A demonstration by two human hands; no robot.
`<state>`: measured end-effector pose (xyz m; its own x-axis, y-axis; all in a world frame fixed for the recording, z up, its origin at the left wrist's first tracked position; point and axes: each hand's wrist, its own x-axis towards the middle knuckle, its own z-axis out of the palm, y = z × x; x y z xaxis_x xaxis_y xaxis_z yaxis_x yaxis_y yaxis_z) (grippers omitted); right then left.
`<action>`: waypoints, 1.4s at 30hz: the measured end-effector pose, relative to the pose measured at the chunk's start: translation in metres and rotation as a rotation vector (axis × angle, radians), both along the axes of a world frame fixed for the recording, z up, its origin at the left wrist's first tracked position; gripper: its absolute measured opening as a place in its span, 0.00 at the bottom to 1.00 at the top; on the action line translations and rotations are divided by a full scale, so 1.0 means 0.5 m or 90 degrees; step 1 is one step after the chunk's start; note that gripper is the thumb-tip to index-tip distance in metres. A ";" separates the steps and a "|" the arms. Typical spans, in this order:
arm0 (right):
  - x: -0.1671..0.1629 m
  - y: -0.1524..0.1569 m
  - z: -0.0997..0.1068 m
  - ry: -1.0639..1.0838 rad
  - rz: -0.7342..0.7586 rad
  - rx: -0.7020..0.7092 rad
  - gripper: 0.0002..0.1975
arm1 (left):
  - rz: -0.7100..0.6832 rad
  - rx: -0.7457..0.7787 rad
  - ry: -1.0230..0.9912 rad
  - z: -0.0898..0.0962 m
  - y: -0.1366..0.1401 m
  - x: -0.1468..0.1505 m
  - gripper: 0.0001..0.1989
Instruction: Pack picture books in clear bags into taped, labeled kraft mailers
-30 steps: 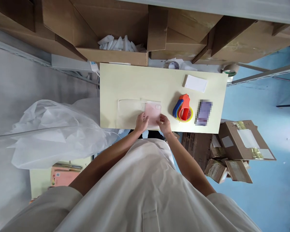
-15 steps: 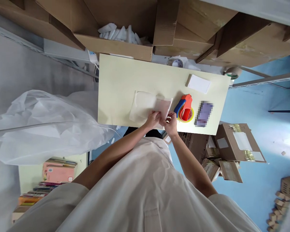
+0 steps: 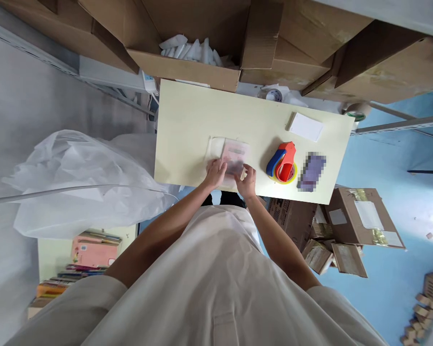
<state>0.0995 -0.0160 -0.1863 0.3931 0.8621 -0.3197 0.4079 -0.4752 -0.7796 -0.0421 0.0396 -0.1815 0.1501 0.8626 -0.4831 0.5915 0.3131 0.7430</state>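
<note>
A flat pink book-like item (image 3: 234,150), partly veiled by a thin translucent white sheet, lies near the table's front edge. Under its left side shows a white foam-like sheet (image 3: 214,148). My left hand (image 3: 215,174) grips the item's lower left edge, thumb on top. At the lower right edge my right hand (image 3: 247,180) has its fingers closed in a pinch on the wrapping around it. To the right of my right hand lies a red and blue tape dispenser (image 3: 286,162) with a yellow-rimmed roll.
Right of the dispenser lies a blurred purple item (image 3: 312,172); behind it, a stack of white cards (image 3: 306,126). An open cardboard box (image 3: 184,72) with white packets borders the pale table (image 3: 187,110). A plastic bag (image 3: 82,192) bulges at left; cartons (image 3: 368,216) stand at right.
The pink item has turned and now lies flatter on the white sheet. My hands have moved apart, to its left and right sides. The view has shifted slightly.
</note>
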 end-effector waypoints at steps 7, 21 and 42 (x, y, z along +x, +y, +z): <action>0.005 0.002 -0.031 0.145 -0.078 -0.038 0.25 | -0.072 0.026 -0.036 0.025 -0.015 -0.010 0.24; -0.006 0.064 0.092 0.357 0.061 -0.044 0.23 | 0.148 -0.133 -0.273 0.042 0.012 0.007 0.29; -0.068 0.077 0.032 0.355 -0.007 -0.213 0.32 | 0.178 -0.109 -0.002 0.018 -0.024 -0.097 0.22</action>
<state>0.0658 0.0224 -0.1704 0.0995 0.6776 -0.7287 -0.0217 -0.7306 -0.6824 -0.0908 0.0275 -0.1723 -0.0789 0.7771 -0.6244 0.4627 0.5833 0.6676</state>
